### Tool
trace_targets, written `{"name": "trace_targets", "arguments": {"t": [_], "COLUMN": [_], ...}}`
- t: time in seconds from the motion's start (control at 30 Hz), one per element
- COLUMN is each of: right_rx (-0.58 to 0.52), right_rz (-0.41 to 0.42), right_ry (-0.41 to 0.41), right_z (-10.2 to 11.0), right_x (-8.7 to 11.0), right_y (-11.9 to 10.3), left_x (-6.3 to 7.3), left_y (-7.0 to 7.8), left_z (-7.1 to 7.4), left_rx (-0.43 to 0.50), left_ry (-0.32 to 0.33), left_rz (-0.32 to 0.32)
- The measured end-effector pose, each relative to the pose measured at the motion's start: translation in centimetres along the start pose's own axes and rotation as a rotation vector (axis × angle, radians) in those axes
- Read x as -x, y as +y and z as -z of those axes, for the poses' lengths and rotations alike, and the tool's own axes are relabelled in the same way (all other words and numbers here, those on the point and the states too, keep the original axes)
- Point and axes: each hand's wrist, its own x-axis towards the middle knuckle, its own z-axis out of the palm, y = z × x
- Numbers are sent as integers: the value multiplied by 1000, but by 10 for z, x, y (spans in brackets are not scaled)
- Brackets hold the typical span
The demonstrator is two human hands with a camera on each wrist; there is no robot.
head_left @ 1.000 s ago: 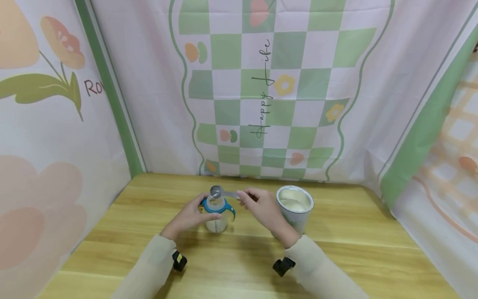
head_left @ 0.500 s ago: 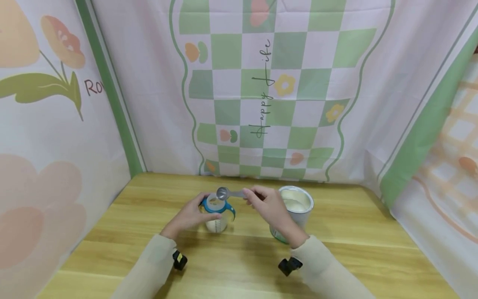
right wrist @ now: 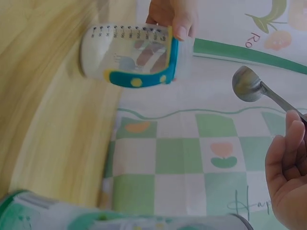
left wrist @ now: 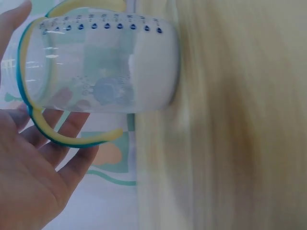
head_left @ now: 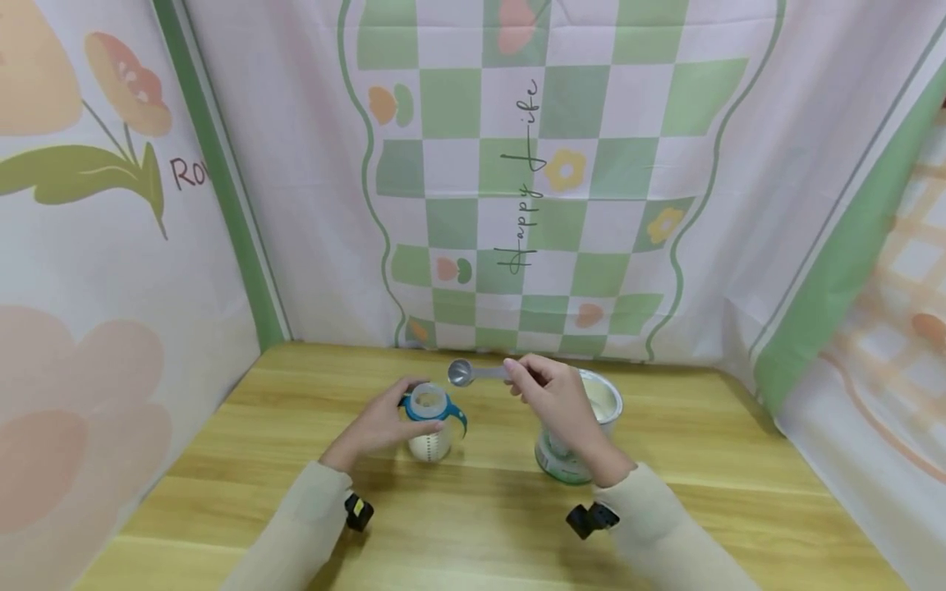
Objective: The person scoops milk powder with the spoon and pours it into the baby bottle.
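A clear baby bottle [head_left: 429, 445] with a blue-and-yellow two-handled collar stands upright on the table, its mouth uncovered. White contents fill its lower part in the left wrist view. My left hand [head_left: 380, 425] grips the bottle around the collar, thumb in front and fingers behind. To the right and higher, my right hand [head_left: 559, 408] pinches the handle of a metal measuring spoon [head_left: 461, 373]. The spoon's bowl [right wrist: 246, 84] looks empty and is held apart from the bottle's mouth. Partly hidden behind my right hand is an open can [head_left: 563, 468] of pale powder.
The wooden table [head_left: 473, 525] ends at a patterned cloth [head_left: 510, 213] hanging behind it. More printed cloth hangs along the left and right sides. A small black camera sits on each wrist.
The measuring spoon has moved right and upward, from over the bottle's mouth toward the can, in my right hand. My left hand has stayed on the bottle.
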Motion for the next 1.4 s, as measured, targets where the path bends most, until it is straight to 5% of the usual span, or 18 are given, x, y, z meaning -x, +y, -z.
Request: {"name": "trace_targets", "arguments": {"t": [0.27,0.73,1.0,1.4], "right_rx": [41,141,202,286], "right_rz": [8,63,76,82], "right_ry": [19,103,168,206], "right_z": [17,54,82,115], "right_x": [2,15,11,22], "right_y": [4,-29,13,31], "left_x": [-4,-26,-33,-45], "left_y": [11,43,67,86], "left_z": [0,-11,-23,-62], "left_rx": [-20,-69,-42,7], "left_ry": [23,30,-40,-128], "left_rz": [-36,-266,-271,-289]}}
